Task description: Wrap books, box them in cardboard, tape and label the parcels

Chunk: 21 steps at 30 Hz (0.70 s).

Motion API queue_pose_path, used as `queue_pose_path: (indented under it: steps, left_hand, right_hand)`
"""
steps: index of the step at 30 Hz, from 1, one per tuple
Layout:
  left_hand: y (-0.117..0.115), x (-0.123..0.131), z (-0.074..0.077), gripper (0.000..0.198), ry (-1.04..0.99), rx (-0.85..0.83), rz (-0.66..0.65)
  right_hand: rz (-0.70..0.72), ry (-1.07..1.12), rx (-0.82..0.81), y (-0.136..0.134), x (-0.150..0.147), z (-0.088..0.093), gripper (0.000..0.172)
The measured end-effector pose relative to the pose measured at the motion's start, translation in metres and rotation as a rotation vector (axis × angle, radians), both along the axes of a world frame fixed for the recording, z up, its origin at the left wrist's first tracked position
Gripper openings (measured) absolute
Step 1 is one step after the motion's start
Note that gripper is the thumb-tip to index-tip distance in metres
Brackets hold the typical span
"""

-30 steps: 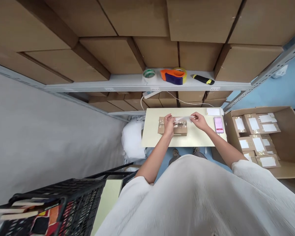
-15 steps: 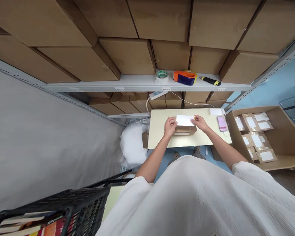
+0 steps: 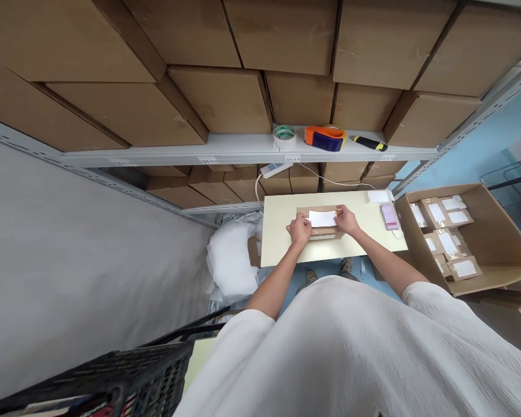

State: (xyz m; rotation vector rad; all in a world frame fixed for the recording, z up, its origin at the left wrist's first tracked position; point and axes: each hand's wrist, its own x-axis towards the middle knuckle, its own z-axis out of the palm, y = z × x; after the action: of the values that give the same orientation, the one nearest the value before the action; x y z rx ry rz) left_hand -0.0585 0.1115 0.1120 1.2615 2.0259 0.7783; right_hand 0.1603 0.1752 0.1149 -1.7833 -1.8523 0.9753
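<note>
A white label (image 3: 322,219) lies over the top of a small brown cardboard box (image 3: 327,232) on the pale yellow table (image 3: 282,202). My left hand (image 3: 300,229) pinches the label's left end, fingers closed. At its right end, my right hand (image 3: 345,219) grips the other edge between thumb and fingers. Both hands rest at the box's top. Whether the label's underside touches the cardboard all over cannot be seen.
A phone (image 3: 389,216) and a white box (image 3: 378,197) lie at the table's right. Beyond stands a large carton (image 3: 503,272) of labelled parcels. The shelf (image 3: 238,142) holds a tape roll (image 3: 285,136), an orange-blue tape dispenser (image 3: 325,138) and a utility knife (image 3: 369,143). A black crate (image 3: 156,376) is lower left.
Both hands have lowered the label from above the box onto its top. The left hand has turned more palm-down over the label's left end.
</note>
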Motion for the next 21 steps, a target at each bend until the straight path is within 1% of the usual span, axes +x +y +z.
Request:
queue_pose_path:
  steps: [5, 11, 17, 21]
  left_hand:
    - [-0.002, 0.0, -0.004, 0.029, 0.057, -0.032, -0.057]
    - [-0.002, -0.001, -0.009, 0.033, 0.088, -0.038, -0.078]
    - [0.0, -0.003, -0.009, 0.032, 0.14, -0.034, -0.141]
    - [0.0, -0.002, -0.008, 0.033, 0.176, -0.019, -0.169]
  right_hand:
    - [0.058, -0.037, 0.072, -0.001, 0.0, -0.01, 0.05]
    - [0.097, -0.107, 0.102, -0.001, -0.001, -0.02, 0.045]
    - [0.142, -0.218, 0.116, -0.001, -0.006, -0.023, 0.049]
    - [0.152, -0.303, 0.1, -0.003, -0.01, -0.019, 0.048]
